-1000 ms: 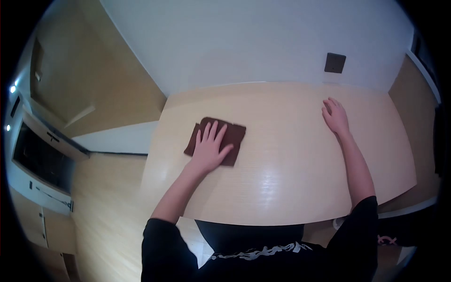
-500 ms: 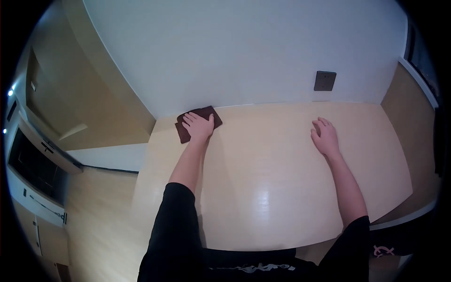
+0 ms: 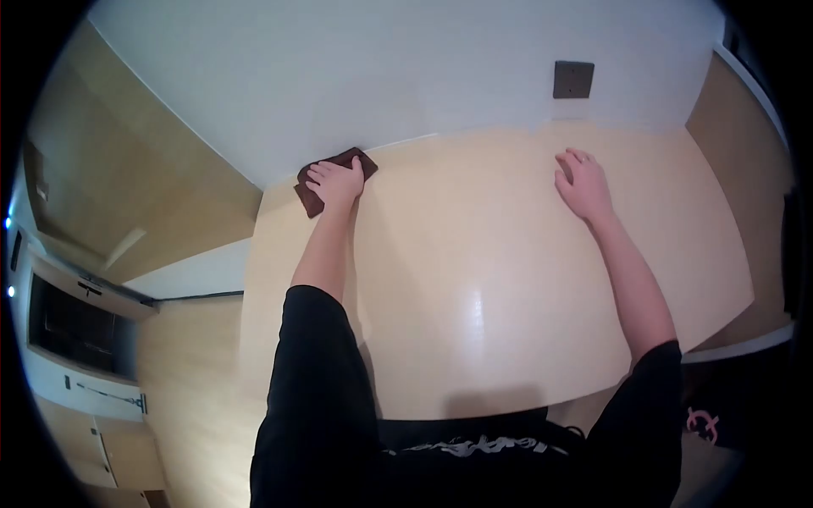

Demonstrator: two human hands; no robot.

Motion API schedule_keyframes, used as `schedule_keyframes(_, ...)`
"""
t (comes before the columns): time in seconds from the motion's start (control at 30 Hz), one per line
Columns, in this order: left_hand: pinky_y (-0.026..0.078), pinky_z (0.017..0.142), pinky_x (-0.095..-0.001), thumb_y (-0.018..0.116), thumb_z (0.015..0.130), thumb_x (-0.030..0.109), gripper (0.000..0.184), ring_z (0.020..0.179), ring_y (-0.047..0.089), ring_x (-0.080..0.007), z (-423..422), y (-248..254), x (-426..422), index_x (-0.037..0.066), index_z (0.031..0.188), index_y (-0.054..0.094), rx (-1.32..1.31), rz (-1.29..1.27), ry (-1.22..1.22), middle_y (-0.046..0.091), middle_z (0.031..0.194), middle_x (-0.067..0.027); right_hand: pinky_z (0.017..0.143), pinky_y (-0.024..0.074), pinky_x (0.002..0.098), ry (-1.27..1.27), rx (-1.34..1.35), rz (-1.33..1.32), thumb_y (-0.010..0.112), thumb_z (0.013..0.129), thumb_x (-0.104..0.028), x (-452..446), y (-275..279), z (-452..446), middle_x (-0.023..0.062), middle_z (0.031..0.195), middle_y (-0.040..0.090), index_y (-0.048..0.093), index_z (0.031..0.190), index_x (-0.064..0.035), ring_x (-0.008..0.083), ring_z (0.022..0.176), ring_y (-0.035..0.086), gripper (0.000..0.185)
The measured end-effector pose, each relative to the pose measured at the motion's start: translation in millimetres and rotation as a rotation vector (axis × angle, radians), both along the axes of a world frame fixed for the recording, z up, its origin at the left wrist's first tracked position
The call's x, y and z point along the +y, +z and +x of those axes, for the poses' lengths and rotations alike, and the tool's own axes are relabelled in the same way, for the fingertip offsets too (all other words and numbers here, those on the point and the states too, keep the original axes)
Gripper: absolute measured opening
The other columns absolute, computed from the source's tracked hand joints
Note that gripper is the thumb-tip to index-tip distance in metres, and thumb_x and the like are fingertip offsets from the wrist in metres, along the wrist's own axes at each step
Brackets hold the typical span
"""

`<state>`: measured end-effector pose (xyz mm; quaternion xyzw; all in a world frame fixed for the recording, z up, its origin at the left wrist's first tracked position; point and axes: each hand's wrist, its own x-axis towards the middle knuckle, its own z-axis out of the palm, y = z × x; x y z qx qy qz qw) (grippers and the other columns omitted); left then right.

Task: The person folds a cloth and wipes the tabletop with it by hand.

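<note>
Fingers [image 3: 319,173] of left hand [image 3: 340,184] spread over brown cloth [image 3: 311,201]; right hand [image 3: 585,190] loosely curled, apparently empty.

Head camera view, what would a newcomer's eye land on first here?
Probably the dark brown cloth under the left hand, at the pale tabletop's far left corner by the wall. Next, perhaps the dark square plate on that wall, with the right hand below it in the picture.
</note>
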<state>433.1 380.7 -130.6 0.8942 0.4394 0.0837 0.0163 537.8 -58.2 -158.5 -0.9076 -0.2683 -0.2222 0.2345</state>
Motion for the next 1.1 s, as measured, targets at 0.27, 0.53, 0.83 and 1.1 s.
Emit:
schedule_keyframes(0.27,0.015,0.115,-0.0521,0.034,0.095,0.057,0.077,0.143,0.019,-0.0351,-96.6,21.4,-20.1,0.001,0.148,0.025,-0.021,0.099,-0.486,0.022,0.155,-0.0187,0.095,0.0445,0.0437,0.02,-0.061,0.017,0.056,0.084,-0.024,13.3,35.2,-0.4,0.0154,0.116,0.061,0.063,0.108,-0.0058,0.0341,0.111,0.055,0.031)
schedule_keyframes(0.53,0.011,0.116,-0.0515,0.052,0.091,0.035,0.075,0.144,0.014,-0.0367,-327.9,34.3,-132.2,-0.001,0.149,0.02,0.086,-0.011,-0.757,0.019,0.155,-0.0198,0.091,0.0464,0.0426,0.076,-0.01,0.085,0.055,0.085,-0.022,6.2,17.9,-2.2,0.0165,0.111,0.062,0.062,0.106,-0.0035,0.034,0.106,0.057,0.029)
schedule_keyframes(0.83,0.017,0.113,-0.0552,0.062,0.085,0.038,0.074,0.139,0.025,-0.0392,-378.7,30.9,-184.5,0.001,0.142,0.035,-0.145,0.015,-0.375,0.029,0.149,-0.0229,0.102,0.0403,0.0412,0.052,0.028,-0.007,0.054,0.089,-0.025,8.6,20.4,2.9,0.0174,0.128,0.057,0.061,0.117,-0.005,0.0345,0.121,0.05,0.035)
schedule_keyframes(1.1,0.02,0.109,-0.06,0.08,0.065,0.042,0.081,0.132,0.037,-0.0339,-401.5,25.5,-195.9,0.01,0.133,0.05,-0.24,-0.035,-0.661,0.041,0.142,-0.015,0.104,0.0388,0.0409,0.067,0.064,-0.065,0.055,0.091,-0.025,4.0,19.1,5.4,0.0177,0.132,0.054,0.06,0.118,-0.005,0.0344,0.125,0.048,0.034)
